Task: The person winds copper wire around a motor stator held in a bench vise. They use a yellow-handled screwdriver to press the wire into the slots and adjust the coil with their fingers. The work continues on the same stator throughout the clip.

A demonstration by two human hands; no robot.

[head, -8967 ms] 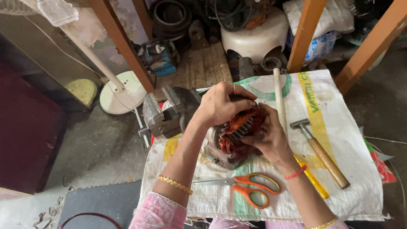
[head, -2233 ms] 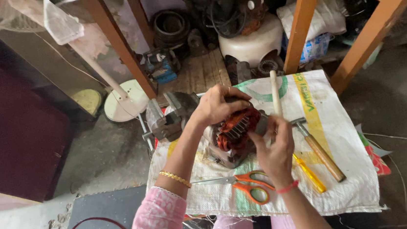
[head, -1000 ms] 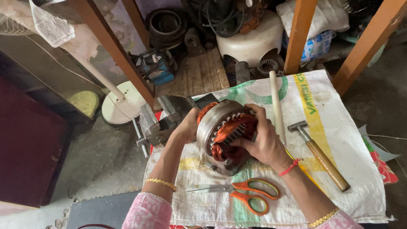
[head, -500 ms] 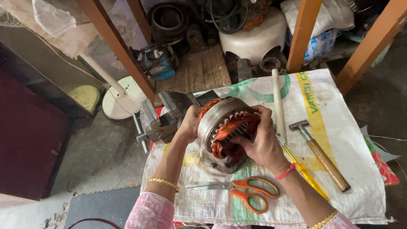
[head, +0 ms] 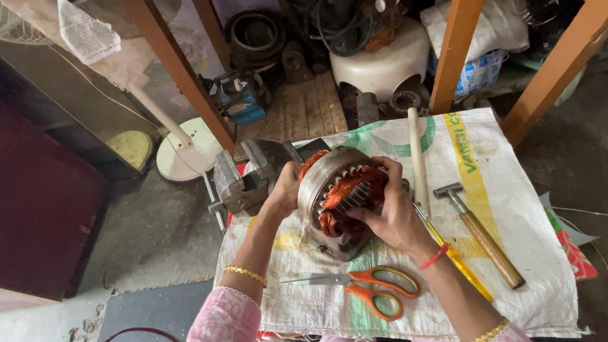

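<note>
Soft, even daylight, faint shadows, sharp centre, dimmer background clutter, with wide-angle bending at the edges.

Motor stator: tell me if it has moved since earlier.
Yes. The motor stator was tipped up, its open end now facing the camera, while staying above the orange scissors.

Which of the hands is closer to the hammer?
Right. The right hand grips the motor stator just beside the hammer; the left hand holds its far side.
</note>
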